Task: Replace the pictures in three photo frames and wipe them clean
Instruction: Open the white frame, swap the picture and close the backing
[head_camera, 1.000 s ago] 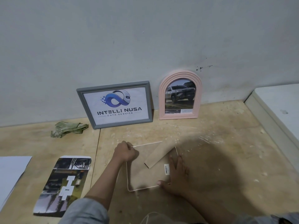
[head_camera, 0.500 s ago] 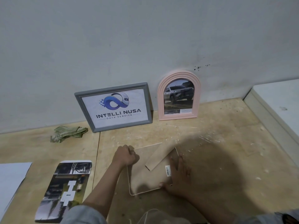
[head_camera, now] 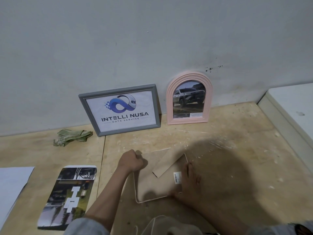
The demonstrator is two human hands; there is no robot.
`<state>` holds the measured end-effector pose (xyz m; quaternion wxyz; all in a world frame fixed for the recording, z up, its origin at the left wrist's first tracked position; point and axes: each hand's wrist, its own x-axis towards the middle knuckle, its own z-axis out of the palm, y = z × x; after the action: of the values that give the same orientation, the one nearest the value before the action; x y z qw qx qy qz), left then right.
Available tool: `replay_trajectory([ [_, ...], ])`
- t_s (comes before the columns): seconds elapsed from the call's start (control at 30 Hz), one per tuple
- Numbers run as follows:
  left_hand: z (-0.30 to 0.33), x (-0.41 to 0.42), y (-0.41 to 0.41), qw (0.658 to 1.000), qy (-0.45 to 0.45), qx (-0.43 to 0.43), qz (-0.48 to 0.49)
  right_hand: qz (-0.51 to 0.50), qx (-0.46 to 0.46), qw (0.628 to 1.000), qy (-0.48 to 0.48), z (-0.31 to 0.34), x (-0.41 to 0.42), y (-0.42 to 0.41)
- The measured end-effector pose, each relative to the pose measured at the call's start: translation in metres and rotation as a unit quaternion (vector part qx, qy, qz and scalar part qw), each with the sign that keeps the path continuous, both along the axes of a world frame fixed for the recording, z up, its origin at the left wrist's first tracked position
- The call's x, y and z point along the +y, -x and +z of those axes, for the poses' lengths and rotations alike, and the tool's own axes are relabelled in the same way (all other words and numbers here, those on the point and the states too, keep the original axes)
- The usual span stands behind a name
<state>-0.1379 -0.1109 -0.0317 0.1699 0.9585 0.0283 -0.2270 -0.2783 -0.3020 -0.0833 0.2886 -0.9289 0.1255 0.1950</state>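
A third photo frame [head_camera: 152, 182] lies face down on the wooden floor, its brown back board and folded stand [head_camera: 169, 165] facing up, a thin white rim around it. My left hand [head_camera: 131, 161] is curled into a fist at the frame's upper left corner. My right hand [head_camera: 190, 181] lies flat with straight fingers on the frame's right edge, beside a barcode sticker [head_camera: 177, 178]. A grey frame [head_camera: 120, 110] with a logo print and a pink arched frame [head_camera: 189, 99] with a truck photo lean against the wall. A loose dark picture [head_camera: 71, 195] lies at left.
A crumpled green cloth [head_camera: 72, 137] lies by the wall at left. A white sheet [head_camera: 11, 184] sits at the far left edge. A white slab [head_camera: 294, 106] borders the floor on the right. Pale fabric [head_camera: 169, 224] shows at the bottom.
The view has shifted slightly. My left fist stays at the frame's upper left corner and my right hand stays flat on its right edge; the frame has barely moved.
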Motion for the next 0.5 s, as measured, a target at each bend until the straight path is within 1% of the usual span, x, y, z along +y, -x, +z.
replay_trajectory([
  [0.2,0.006,0.005,-0.002,0.999,0.023,0.022,0.015,-0.011,-0.002,1.000,-0.007,0.002,0.002,0.000],
  [0.37,0.011,0.008,-0.007,0.998,0.038,0.049,0.008,-0.018,-0.010,0.999,-0.038,0.002,0.000,0.002],
  [0.5,0.013,0.011,-0.008,0.997,0.061,0.040,0.023,-0.012,0.007,0.999,-0.043,0.007,-0.002,0.001],
])
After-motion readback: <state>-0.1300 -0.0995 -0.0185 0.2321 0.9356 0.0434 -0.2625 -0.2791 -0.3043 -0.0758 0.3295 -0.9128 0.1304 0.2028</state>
